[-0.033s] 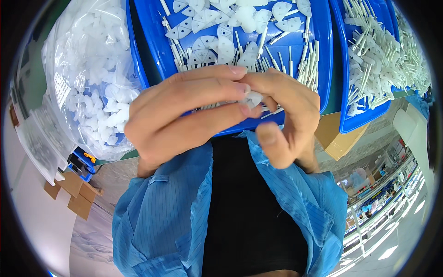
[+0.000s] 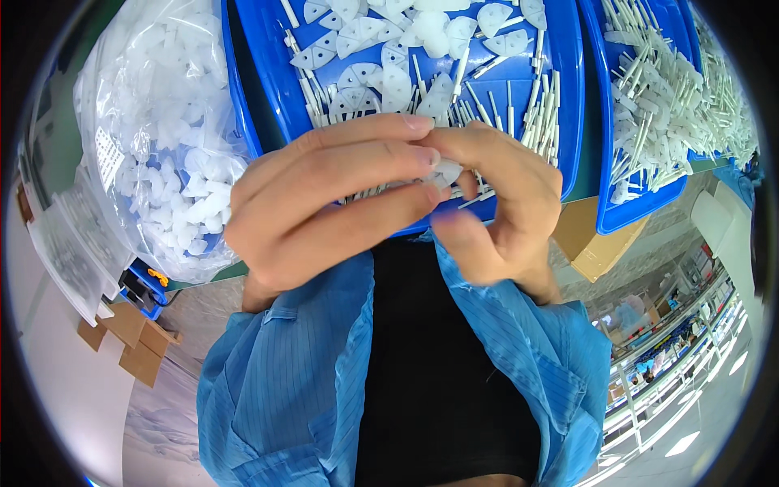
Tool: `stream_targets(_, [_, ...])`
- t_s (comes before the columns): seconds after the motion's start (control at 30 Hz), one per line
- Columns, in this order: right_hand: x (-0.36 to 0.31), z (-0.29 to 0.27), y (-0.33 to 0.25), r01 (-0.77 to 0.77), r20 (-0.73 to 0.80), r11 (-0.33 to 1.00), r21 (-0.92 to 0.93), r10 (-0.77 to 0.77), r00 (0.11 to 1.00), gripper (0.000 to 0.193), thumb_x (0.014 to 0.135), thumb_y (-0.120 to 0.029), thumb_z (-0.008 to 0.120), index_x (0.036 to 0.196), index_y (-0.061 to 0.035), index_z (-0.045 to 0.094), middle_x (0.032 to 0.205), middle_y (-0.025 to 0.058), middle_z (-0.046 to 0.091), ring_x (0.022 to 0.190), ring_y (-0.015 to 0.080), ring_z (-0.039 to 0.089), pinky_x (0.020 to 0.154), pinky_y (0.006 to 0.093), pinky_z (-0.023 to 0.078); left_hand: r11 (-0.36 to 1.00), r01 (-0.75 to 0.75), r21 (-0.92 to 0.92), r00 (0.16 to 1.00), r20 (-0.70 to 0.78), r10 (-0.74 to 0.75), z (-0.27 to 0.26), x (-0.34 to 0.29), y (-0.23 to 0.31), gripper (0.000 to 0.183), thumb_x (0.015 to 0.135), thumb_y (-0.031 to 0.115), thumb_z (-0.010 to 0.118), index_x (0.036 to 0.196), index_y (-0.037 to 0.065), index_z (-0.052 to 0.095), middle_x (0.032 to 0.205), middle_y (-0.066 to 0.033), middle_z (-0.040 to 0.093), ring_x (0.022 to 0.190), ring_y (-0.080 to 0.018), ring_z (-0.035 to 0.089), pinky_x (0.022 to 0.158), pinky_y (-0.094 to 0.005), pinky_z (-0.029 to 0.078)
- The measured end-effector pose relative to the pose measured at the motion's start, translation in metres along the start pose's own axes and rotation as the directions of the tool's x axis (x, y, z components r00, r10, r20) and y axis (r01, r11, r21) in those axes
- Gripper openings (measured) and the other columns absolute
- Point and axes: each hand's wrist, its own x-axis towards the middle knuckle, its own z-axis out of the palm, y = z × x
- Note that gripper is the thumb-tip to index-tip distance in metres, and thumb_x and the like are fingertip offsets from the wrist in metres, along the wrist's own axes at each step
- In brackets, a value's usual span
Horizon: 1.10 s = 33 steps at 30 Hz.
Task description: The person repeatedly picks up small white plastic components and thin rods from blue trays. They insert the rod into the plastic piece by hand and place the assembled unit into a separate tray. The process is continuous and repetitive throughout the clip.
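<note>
Over the near edge of the blue tray [image 2: 571, 89], my two hands meet at a small translucent white plastic piece [image 2: 445, 173]. The fingers of my left hand [image 2: 320, 191] are closed on it, fingertips pressing from the left side. My right hand [image 2: 515, 191] curls round it from the right, its index finger partly hidden behind the left fingertips and its thumb smeared by motion just below. White fan-shaped pieces with small holes [image 2: 357, 77] lie in the tray beyond my hands. Thin white rods [image 2: 542, 122] stand and lean around them, some covered by my fingers.
To the left is a clear plastic bag [image 2: 174, 122] full of white pieces. On the right, another blue tray [image 2: 607, 215] bears heaped white pieces and rods. A cardboard box [image 2: 599, 243] sits below that tray. Folded cardboard [image 2: 142, 345] shows at lower left.
My right thumb has moved up and in toward the white plastic piece. My left hand has shifted very slightly, and the trays have stayed put.
</note>
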Motion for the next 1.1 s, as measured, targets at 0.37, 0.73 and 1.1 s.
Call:
stream_targets(0.37, [0.000, -0.096, 0.003, -0.136, -0.607, 0.762, -0.633, -0.379, 0.698, 0.057, 0.100, -0.041, 0.042, 0.082, 0.0092, 0.064, 0.062, 0.0143, 0.062, 0.055, 0.0180, 0.061, 0.055, 0.0279, 0.051, 0.959, 0.247, 0.140, 0.960, -0.171, -0.222, -0.002, -0.006, -0.008, 0.045, 0.073, 0.010, 0.079, 0.114, 0.005, 0.062, 0.117, -0.0126, 0.058, 0.106, -0.0350, 0.061, 0.094, -0.0436, 0.049])
stream_targets(0.73, [0.015, -0.087, -0.004, -0.326, -0.654, 0.728, -0.603, -0.217, 0.725, 0.024, 0.090, -0.012, 0.068, 0.114, -0.0082, 0.070, 0.062, 0.0026, 0.062, 0.054, 0.0035, 0.055, 0.056, 0.0226, 0.045, 0.807, 0.354, 0.473, 0.930, -0.086, -0.358, 0.017, -0.004, -0.017, 0.033, 0.066, 0.009, 0.081, 0.098, 0.009, 0.071, 0.103, -0.0064, 0.065, 0.096, -0.0264, 0.058, 0.083, -0.0341, 0.046])
stream_targets(1.1, [0.016, -0.163, 0.014, -0.137, -0.164, 0.182, -0.974, -0.140, 0.977, 0.017, 0.083, -0.011, 0.073, 0.100, -0.0121, 0.074, 0.104, 0.0055, 0.069, 0.087, 0.0194, 0.067, 0.073, 0.0299, 0.053, 0.783, 0.528, -0.329, 0.697, -0.358, -0.621, 0.018, -0.006, 0.001, 0.018, 0.079, -0.006, 0.068, 0.097, -0.002, 0.066, 0.094, -0.0101, 0.066, 0.080, -0.0142, 0.064, 0.073, -0.0242, 0.051])
